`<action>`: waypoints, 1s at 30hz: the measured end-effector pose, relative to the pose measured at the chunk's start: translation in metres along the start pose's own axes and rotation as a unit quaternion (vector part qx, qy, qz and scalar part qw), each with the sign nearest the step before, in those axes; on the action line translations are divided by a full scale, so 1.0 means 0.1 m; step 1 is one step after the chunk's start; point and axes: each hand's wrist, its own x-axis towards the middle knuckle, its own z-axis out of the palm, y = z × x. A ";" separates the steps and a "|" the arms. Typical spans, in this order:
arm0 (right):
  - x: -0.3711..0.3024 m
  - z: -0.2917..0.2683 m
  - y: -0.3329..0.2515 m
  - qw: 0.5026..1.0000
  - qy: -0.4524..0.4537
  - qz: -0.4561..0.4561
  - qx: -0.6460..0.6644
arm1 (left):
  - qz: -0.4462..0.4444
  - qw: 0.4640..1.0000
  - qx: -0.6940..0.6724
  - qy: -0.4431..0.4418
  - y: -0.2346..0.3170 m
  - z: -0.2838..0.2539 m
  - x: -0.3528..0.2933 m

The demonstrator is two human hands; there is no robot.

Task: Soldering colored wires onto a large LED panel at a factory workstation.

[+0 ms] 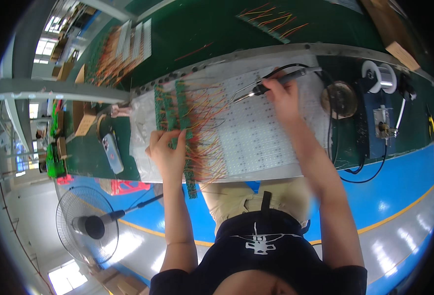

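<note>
In my right hand [283, 101] is a soldering iron [295, 75], gripped by its dark handle. Its metal tip points left, over the thin red, yellow and orange wires [207, 115]. A thin bent tube runs alongside the tip. My left hand [167, 151] has its fingers pinched at a strip of small green circuit boards [181, 101], from which the wires fan out to the right. A second green strip [160, 105] lies just left of it. Under the wires are white dotted panels [256, 142]. My left fingers partly cover the board they pinch.
A solder spool [386, 77] on a blue stand and a round dish [350, 101] stand at the right, with a black cable nearby. A phone [112, 152] lies at the left. More wired boards [271, 27] lie at the back. A fan [86, 223] stands below the table's left.
</note>
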 end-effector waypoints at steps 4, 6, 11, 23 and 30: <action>0.00 0.01 0.03 0.999 -0.006 -0.022 0.028 | -0.009 0.999 0.025 -0.031 0.00 -0.04 0.01; -0.03 0.00 0.00 1.000 -0.022 0.000 0.010 | -0.002 0.998 0.054 -0.036 0.05 -0.05 0.00; -0.01 -0.07 0.05 1.000 -0.024 -0.020 -0.002 | 0.065 0.992 0.109 -0.008 0.28 -0.06 0.25; 0.03 -0.08 0.06 0.980 0.135 -0.149 0.006 | -0.069 0.844 -0.150 -0.510 1.34 1.52 2.44; 0.00 -0.01 -0.01 0.978 0.182 -0.100 0.022 | -0.214 0.840 -0.251 -0.432 1.44 1.95 2.45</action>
